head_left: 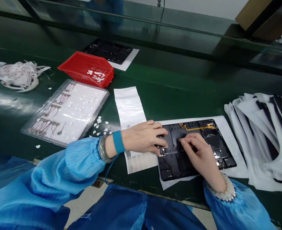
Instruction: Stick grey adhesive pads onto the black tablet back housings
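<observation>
A black tablet-like back panel (217, 150) lies on a white sheet (236, 166) in front of me, with an orange flex cable (198, 127) along its far edge. My left hand (143, 137) rests on the panel's left edge, fingers pressed down near a small circuit part (162, 150). My right hand (198, 153) lies on the panel's middle, fingertips pinched against its surface; whether it holds a small piece I cannot tell. A blue wrist strap (118, 142) circles my left wrist.
A clear tray (83, 111) of small flex parts sits to the left, a red bin (83, 65) behind it. A white liner strip (129, 107), a stack of bagged panels (270, 140) at right, another black panel (109, 51) and a tape tangle (18, 75) are on the green belt.
</observation>
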Demonstrator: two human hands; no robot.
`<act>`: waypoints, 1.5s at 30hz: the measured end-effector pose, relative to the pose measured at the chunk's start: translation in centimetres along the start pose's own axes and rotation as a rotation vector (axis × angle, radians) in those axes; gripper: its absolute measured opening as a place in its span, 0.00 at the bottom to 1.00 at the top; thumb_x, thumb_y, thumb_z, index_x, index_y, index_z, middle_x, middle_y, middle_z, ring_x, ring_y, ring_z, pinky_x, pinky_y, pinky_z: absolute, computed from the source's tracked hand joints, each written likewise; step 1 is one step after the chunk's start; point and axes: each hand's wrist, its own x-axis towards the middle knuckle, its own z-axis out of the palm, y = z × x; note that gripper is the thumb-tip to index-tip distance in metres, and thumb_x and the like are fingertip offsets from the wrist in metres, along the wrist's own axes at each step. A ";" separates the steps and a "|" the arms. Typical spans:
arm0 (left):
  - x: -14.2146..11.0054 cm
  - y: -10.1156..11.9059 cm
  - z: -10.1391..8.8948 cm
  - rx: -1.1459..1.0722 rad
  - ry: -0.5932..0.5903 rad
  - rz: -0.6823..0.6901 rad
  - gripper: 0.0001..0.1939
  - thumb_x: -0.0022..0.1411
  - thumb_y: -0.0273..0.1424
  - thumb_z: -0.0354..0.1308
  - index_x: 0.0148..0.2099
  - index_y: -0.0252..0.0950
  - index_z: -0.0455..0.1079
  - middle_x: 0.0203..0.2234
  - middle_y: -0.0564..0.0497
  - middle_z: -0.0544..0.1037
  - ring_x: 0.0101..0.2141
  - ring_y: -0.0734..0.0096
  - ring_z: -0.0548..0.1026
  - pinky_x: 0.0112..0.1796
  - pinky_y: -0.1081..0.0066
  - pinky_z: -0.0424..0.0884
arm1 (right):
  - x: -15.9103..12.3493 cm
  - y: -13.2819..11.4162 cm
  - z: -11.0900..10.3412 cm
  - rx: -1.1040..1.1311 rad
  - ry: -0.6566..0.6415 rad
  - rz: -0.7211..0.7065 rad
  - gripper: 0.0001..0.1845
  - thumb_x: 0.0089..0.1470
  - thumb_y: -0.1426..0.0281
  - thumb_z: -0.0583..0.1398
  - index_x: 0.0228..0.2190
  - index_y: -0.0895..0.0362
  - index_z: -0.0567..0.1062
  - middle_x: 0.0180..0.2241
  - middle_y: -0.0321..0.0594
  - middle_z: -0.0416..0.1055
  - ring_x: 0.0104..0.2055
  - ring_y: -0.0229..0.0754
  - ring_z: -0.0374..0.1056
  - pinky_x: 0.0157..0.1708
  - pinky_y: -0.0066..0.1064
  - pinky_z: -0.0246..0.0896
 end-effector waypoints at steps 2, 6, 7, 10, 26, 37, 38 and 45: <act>0.0 -0.1 0.0 -0.019 0.008 -0.002 0.14 0.61 0.45 0.56 0.45 0.44 0.71 0.46 0.50 0.70 0.44 0.62 0.65 0.38 0.66 0.58 | 0.0 0.0 -0.1 0.005 -0.003 0.000 0.11 0.58 0.64 0.55 0.29 0.55 0.73 0.34 0.41 0.68 0.37 0.41 0.68 0.38 0.32 0.63; 0.1 -0.3 0.1 -0.054 0.012 0.003 0.14 0.61 0.44 0.57 0.45 0.45 0.71 0.46 0.50 0.70 0.44 0.62 0.65 0.39 0.66 0.57 | 0.0 0.1 -0.1 0.003 -0.018 0.021 0.11 0.58 0.63 0.55 0.30 0.54 0.74 0.35 0.41 0.68 0.38 0.41 0.68 0.38 0.33 0.63; 0.1 -0.4 0.1 -0.061 0.009 -0.004 0.14 0.61 0.45 0.56 0.45 0.45 0.71 0.47 0.50 0.69 0.44 0.62 0.65 0.39 0.66 0.57 | 0.0 0.1 -0.1 0.005 -0.018 0.026 0.11 0.58 0.63 0.55 0.29 0.54 0.74 0.35 0.41 0.68 0.38 0.41 0.68 0.38 0.33 0.63; 0.1 -0.6 0.0 -0.065 -0.002 -0.023 0.16 0.61 0.47 0.55 0.45 0.44 0.70 0.48 0.49 0.69 0.45 0.61 0.65 0.38 0.66 0.56 | 0.0 0.0 -0.1 0.005 -0.016 0.031 0.11 0.58 0.63 0.55 0.29 0.55 0.74 0.35 0.41 0.68 0.38 0.41 0.68 0.38 0.33 0.63; 0.3 -0.4 0.2 -0.125 -0.008 -0.001 0.12 0.61 0.42 0.58 0.44 0.45 0.71 0.48 0.50 0.70 0.46 0.61 0.65 0.39 0.66 0.57 | -0.1 0.1 -0.1 0.008 -0.026 0.025 0.11 0.58 0.63 0.55 0.30 0.54 0.74 0.34 0.41 0.68 0.39 0.41 0.68 0.38 0.32 0.63; 0.3 -0.2 0.1 -0.128 -0.011 0.000 0.12 0.61 0.41 0.57 0.45 0.44 0.71 0.49 0.49 0.69 0.47 0.60 0.65 0.40 0.65 0.56 | -0.1 0.2 -0.1 0.015 -0.027 0.028 0.10 0.58 0.64 0.55 0.30 0.54 0.74 0.35 0.40 0.68 0.38 0.40 0.68 0.39 0.32 0.62; 0.3 -0.2 0.2 -0.137 -0.012 -0.004 0.11 0.62 0.41 0.57 0.45 0.44 0.71 0.49 0.48 0.69 0.48 0.60 0.65 0.40 0.65 0.56 | -0.1 0.2 -0.1 0.016 -0.023 0.025 0.10 0.58 0.64 0.56 0.30 0.54 0.74 0.35 0.40 0.68 0.38 0.40 0.68 0.40 0.32 0.62; -0.1 -0.6 -0.2 -0.329 0.014 -0.049 0.09 0.62 0.36 0.58 0.44 0.40 0.69 0.47 0.48 0.70 0.47 0.62 0.65 0.42 0.67 0.59 | -0.2 0.3 -0.2 0.015 -0.026 0.008 0.10 0.58 0.65 0.56 0.30 0.55 0.74 0.35 0.40 0.68 0.38 0.40 0.67 0.39 0.31 0.61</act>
